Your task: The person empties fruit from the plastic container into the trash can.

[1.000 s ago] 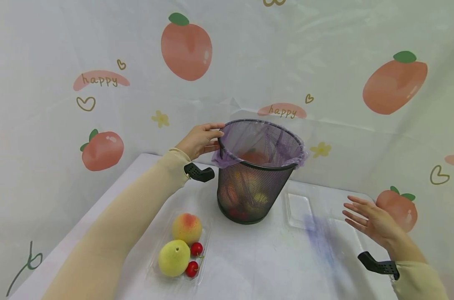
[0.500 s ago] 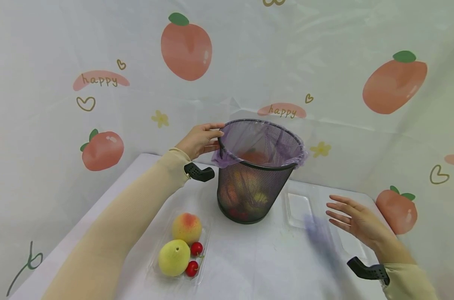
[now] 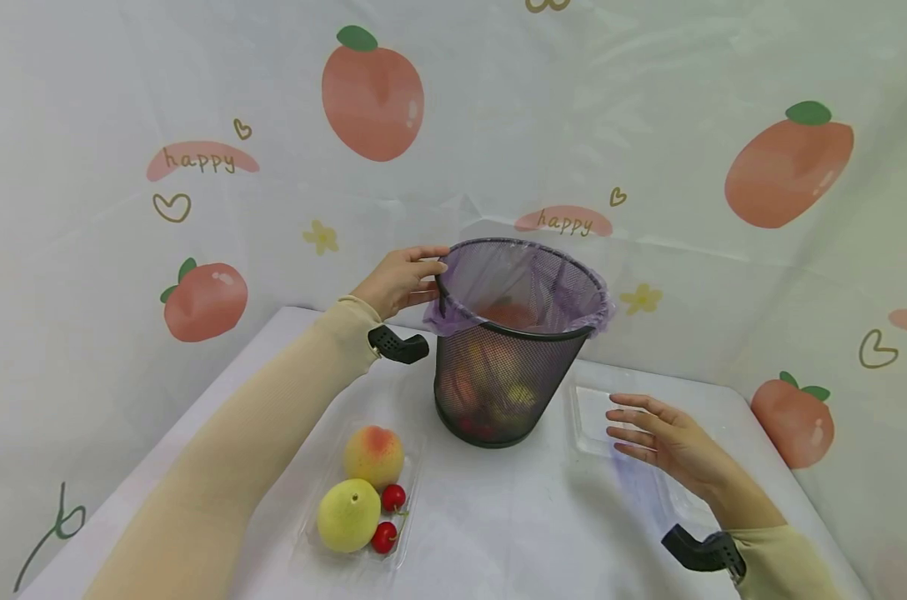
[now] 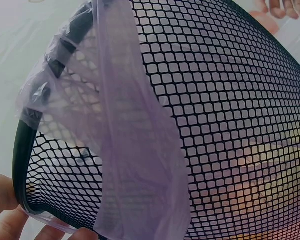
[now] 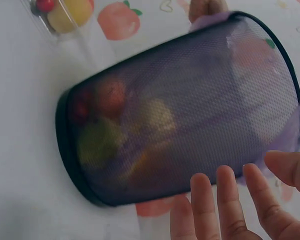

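In the head view, a black mesh wastebasket (image 3: 521, 334) stands tilted on the white table, lined with a purple plastic bag (image 3: 452, 321). My left hand (image 3: 396, 283) grips its rim at the left; fingertips show at that rim in the left wrist view. Through the mesh in the right wrist view, blurred red, green and yellow fruit (image 5: 99, 142) lies inside toward the base. To the right of the basket, my right hand (image 3: 674, 450) hovers over the table with fingers spread and nothing in them. In the right wrist view its fingers (image 5: 231, 200) overlap the basket's side.
A clear plastic tray (image 3: 311, 537) at front left bears a peach (image 3: 373, 458), a yellow-green pear (image 3: 348, 517) and two cherries (image 3: 393, 498). Another clear tray (image 3: 594, 415) lies right of the basket, near the right hand. A fruit-print curtain (image 3: 453, 125) hangs behind.
My right hand has moved left toward the wastebasket, fingers still extended. The left hand, the wastebasket and the fruit tray have stayed in place.
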The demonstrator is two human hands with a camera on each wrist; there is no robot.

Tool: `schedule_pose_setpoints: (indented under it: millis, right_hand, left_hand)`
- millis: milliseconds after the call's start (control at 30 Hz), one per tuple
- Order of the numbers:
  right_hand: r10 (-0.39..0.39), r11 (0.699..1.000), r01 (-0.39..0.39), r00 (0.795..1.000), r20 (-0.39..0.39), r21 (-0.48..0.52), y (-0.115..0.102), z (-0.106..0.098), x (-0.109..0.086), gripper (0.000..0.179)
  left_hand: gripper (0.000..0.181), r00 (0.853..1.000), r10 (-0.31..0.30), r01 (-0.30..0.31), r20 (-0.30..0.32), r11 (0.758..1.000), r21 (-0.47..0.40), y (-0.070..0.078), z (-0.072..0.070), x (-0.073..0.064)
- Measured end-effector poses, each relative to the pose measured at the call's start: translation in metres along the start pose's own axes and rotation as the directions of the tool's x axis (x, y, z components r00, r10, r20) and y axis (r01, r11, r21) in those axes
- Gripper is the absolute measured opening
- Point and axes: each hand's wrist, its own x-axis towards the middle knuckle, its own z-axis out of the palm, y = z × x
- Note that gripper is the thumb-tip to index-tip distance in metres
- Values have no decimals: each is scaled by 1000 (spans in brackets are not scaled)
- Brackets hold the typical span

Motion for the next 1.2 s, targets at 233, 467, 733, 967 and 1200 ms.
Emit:
schedule_pose_setpoints:
  millis: [233,467,733,967,1200]
  right_hand:
    - [26,1000,-26,999,29,-8,8,22,13,33]
    - [88,995,-86,996,26,-57,17,45,24,29]
    - [128,992,-127,991,-29,5,38,72,36,25]
    - [165,986,-164,985,-49,31,57,94,47,32]
    - [222,975,-220,973,-69,37,77,113,60,48]
  left_hand:
    - [40,1000,-8,8,0,1000,-3,0,1,-1]
    - [41,1000,1,-1,0,1000,10,-1,1,-1]
    - [42,1000,-3,3,6,1000,-2,-1,0,-1]
    - [42,1000,-7,8,5,1000,-11,0,1,-2]
    - [42,1000,2,-2,12,1000,-5,0,0,-2]
